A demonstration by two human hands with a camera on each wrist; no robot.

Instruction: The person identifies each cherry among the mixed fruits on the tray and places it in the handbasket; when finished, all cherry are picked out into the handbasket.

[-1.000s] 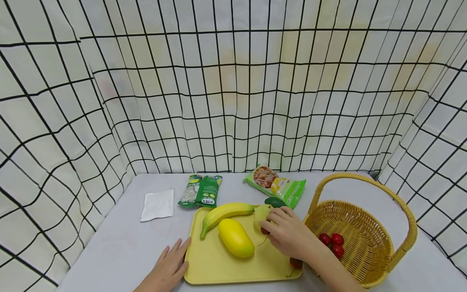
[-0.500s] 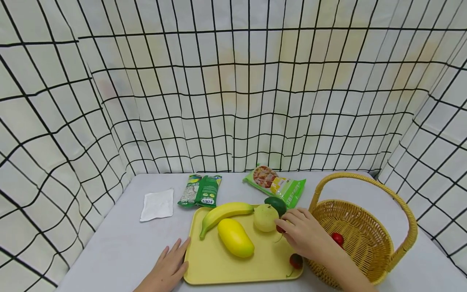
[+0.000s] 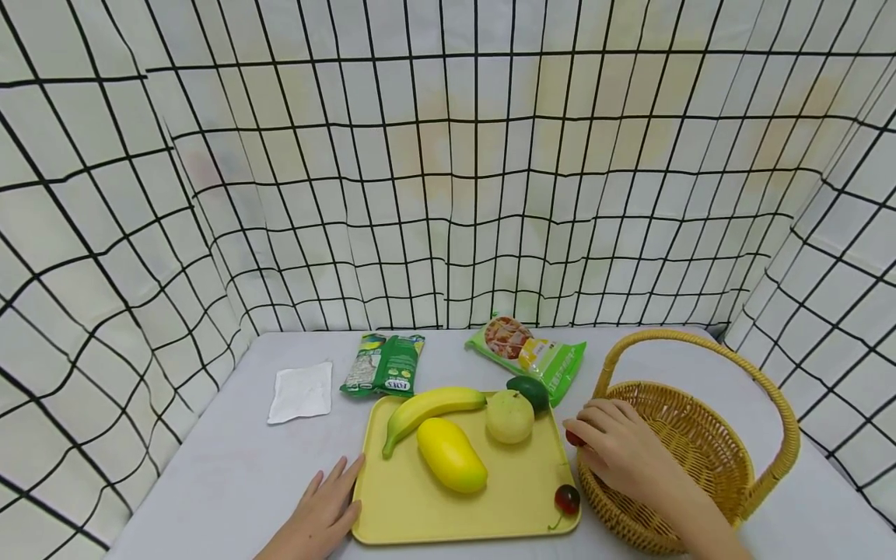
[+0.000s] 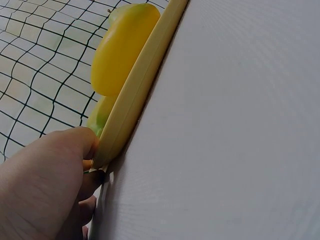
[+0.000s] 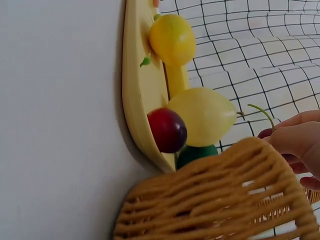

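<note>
My right hand (image 3: 626, 451) pinches a dark red cherry (image 3: 574, 439) above the basket's left rim; its green stem shows in the right wrist view. The wicker basket (image 3: 707, 435) stands at the right, its inside partly hidden by my forearm. Another cherry (image 3: 567, 499) lies in the front right corner of the yellow tray (image 3: 490, 519). My left hand (image 3: 318, 505) rests along the tray's left edge with straight fingers, touching it. On the tray are a banana (image 3: 428, 406), a yellow mango-like fruit (image 3: 451, 456), a pale round pear (image 3: 509, 418) and a dark green fruit (image 3: 532, 393).
Behind the tray lie a green-and-white packet (image 3: 383, 365) and a bright green bag (image 3: 532, 354). A white square packet (image 3: 301, 393) is at the left. The basket's tall handle (image 3: 784, 420) arches above it. A white gridded curtain (image 3: 462, 194) encloses the table.
My right hand has carried the cherry rightward from beside the pear to the basket's rim. The pear and the tray's right cherry are now fully uncovered. My left hand stays put.
</note>
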